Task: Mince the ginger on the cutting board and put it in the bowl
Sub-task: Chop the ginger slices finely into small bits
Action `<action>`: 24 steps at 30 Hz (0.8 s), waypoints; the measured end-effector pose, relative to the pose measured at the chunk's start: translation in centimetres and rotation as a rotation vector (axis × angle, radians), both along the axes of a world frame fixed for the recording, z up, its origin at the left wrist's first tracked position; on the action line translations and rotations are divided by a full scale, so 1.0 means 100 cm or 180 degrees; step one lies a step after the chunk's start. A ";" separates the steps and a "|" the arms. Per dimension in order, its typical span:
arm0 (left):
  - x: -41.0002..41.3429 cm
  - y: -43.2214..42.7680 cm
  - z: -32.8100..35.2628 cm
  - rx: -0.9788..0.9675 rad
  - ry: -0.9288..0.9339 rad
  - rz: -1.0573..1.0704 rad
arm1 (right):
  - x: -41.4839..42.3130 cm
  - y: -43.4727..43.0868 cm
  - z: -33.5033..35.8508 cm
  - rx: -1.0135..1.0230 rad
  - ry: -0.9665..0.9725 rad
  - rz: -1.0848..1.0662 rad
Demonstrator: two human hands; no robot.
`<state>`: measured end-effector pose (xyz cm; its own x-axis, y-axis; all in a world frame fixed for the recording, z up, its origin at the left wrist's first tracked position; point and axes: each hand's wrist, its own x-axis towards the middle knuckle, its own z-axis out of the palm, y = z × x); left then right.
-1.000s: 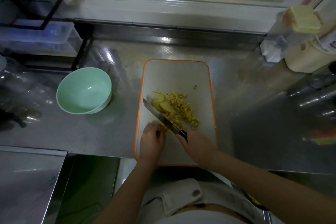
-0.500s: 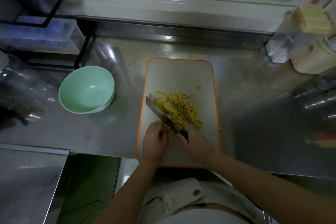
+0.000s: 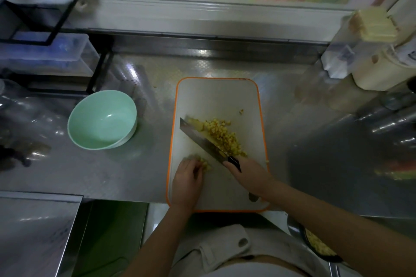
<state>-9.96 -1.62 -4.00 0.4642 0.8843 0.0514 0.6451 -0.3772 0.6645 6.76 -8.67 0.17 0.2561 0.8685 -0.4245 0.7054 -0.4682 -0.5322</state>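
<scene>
Dim stainless-steel counter [image 3: 112, 175], with a white plastic cutting board [image 3: 216, 96], orange-rimmed, at centre. Since a second ago: broad steel knife blade [image 3: 202, 139] tipped flatter over the diced yellow ginger pile [image 3: 222, 137], hiding the slices at ten o'clock. Small clump [image 3: 203, 162] drawn out to seven o'clock, held down under the left hand [image 3: 188, 177], fingers curled. Right hand [image 3: 249, 175] wrapped round the black handle [image 3: 234, 162]. Mincing likely unfinished. Round mint-green bowl [image 3: 101, 123] at nine o'clock, no ginger in it yet.
</scene>
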 end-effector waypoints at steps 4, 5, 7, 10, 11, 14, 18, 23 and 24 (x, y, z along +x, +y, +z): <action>-0.001 0.002 0.001 -0.0033 -0.0052 -0.0084 | -0.003 0.001 0.007 0.0106 0.0135 -0.0042; -0.001 0.003 0.002 -0.0097 -0.0064 -0.0085 | -0.004 0.001 0.010 0.0119 0.0176 -0.0064; -0.001 0.003 0.002 -0.0205 -0.0089 -0.0107 | -0.007 0.003 0.015 0.0187 0.0233 -0.0089; -0.003 0.005 0.002 -0.0320 -0.0105 -0.0110 | -0.012 0.002 0.021 0.0332 0.0303 -0.0082; -0.004 0.005 0.001 -0.0341 -0.0102 -0.0122 | -0.014 0.001 0.021 0.0359 0.0315 -0.0093; -0.007 0.006 -0.003 -0.0343 -0.0002 -0.0179 | -0.017 -0.003 0.014 0.0287 0.0329 -0.0149; -0.007 0.004 -0.003 -0.0255 0.0044 -0.0099 | -0.021 -0.007 0.007 0.0140 0.0289 -0.0234; -0.007 0.005 0.000 -0.0124 0.0082 -0.0077 | -0.023 -0.008 0.009 -0.0036 0.0268 -0.0220; -0.007 0.005 0.000 -0.0114 0.0091 -0.0080 | -0.023 -0.008 0.010 -0.0078 0.0244 -0.0216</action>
